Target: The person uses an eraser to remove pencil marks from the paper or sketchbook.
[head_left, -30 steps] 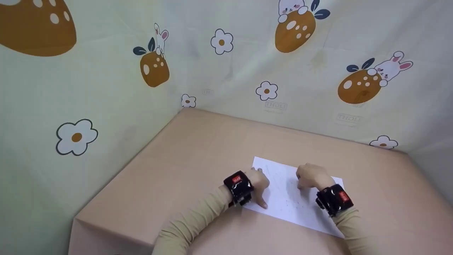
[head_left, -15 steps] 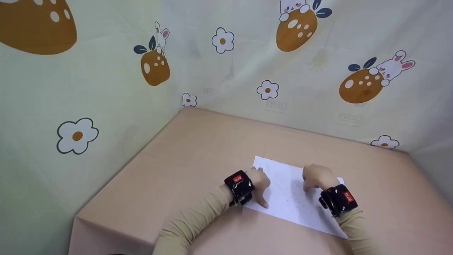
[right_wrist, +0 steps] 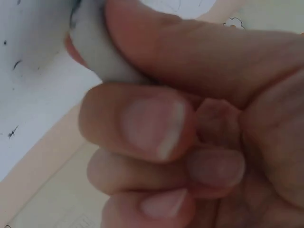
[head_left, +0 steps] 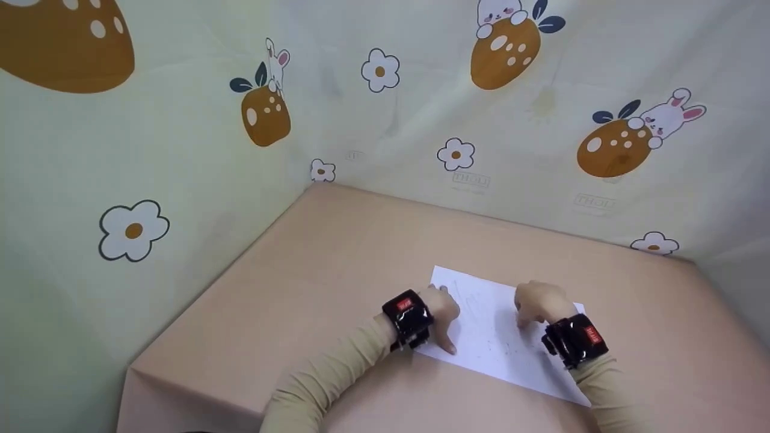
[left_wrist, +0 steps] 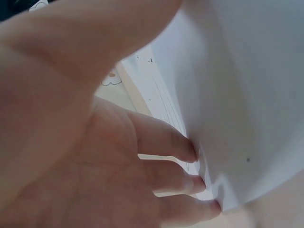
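A white sheet of paper [head_left: 481, 325] lies on the table, with faint pencil lines near its upper left and dark specks scattered lower down. My left hand [head_left: 440, 313] rests on the sheet's left end with thumb and fingers spread. Its fingertips [left_wrist: 190, 151] press the paper in the left wrist view, and the sheet bulges up beside them. Over the right half of the paper, my right hand [head_left: 540, 302] pinches a white eraser [right_wrist: 102, 52] between thumb and curled fingers. The eraser's tip looks smudged dark in the right wrist view. From the head view the hand hides it.
A tan cover spreads over the table [head_left: 337, 252], whose front left corner shows at the lower left. Pale curtains [head_left: 198, 168] printed with rabbits, flowers and orange fruit hang along the left and back edges. Black bands with cameras [head_left: 408, 319] circle both wrists.
My right hand with the eraser has shifted slightly to the right across the paper, then stayed nearly in place. The left hand keeps its position on the sheet.
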`<action>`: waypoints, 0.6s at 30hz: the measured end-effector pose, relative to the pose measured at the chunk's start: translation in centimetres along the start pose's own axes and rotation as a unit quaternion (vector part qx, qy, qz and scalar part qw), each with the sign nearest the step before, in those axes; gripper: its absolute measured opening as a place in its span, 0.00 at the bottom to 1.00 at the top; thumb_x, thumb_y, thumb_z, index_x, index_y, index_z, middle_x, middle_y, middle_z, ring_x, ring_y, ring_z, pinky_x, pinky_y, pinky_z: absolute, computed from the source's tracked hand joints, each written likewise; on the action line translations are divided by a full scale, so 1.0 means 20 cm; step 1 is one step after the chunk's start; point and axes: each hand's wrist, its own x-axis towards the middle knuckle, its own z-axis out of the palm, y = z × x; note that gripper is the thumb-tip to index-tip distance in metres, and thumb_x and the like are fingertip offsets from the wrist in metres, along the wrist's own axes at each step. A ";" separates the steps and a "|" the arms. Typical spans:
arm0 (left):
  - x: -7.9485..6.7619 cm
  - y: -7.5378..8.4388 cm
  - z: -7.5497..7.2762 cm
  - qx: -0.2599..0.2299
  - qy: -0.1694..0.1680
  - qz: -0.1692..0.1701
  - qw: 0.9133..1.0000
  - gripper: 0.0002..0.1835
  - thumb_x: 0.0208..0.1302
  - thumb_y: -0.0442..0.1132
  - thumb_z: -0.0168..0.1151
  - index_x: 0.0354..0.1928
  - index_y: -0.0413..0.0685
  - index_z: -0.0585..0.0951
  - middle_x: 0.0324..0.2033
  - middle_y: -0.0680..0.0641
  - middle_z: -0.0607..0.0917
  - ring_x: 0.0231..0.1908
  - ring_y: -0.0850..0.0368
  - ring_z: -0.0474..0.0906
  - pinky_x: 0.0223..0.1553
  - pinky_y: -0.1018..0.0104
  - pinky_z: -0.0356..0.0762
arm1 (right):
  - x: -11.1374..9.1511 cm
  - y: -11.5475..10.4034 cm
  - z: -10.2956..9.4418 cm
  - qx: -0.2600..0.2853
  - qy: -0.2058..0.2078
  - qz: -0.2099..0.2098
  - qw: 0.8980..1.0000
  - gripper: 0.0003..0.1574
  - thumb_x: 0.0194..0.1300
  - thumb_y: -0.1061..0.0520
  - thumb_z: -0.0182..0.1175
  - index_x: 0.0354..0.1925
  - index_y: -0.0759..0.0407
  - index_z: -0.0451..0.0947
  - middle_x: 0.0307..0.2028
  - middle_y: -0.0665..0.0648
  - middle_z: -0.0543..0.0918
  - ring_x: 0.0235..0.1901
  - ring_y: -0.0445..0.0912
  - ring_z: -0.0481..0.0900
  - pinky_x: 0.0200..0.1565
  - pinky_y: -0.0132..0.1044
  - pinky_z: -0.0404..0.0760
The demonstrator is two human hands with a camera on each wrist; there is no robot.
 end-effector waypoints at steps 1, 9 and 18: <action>0.00 0.00 0.00 0.004 -0.002 -0.001 1.000 0.48 0.50 0.69 0.63 0.66 0.44 0.69 0.68 0.32 0.62 0.71 0.40 0.57 0.73 0.54 0.56 | 0.00 0.00 0.00 0.006 0.003 -0.012 1.000 0.07 0.42 0.60 0.66 0.16 0.56 0.76 0.13 0.49 0.73 0.18 0.42 0.69 0.20 0.32 0.66; 0.00 0.00 0.00 -0.003 0.002 -0.009 1.000 0.47 0.49 0.69 0.63 0.65 0.47 0.71 0.69 0.35 0.64 0.71 0.41 0.57 0.73 0.53 0.56 | 0.02 0.02 0.01 0.038 0.011 -0.029 0.999 0.02 0.42 0.61 0.61 0.18 0.56 0.77 0.14 0.47 0.72 0.19 0.41 0.68 0.21 0.31 0.64; -0.02 0.00 0.00 -0.017 0.026 -0.010 0.999 0.46 0.46 0.69 0.65 0.63 0.47 0.73 0.68 0.34 0.65 0.69 0.41 0.60 0.72 0.52 0.58 | 0.01 0.06 0.01 0.080 -0.013 -0.025 0.996 0.04 0.48 0.60 0.62 0.20 0.57 0.79 0.12 0.50 0.74 0.15 0.40 0.65 0.19 0.29 0.64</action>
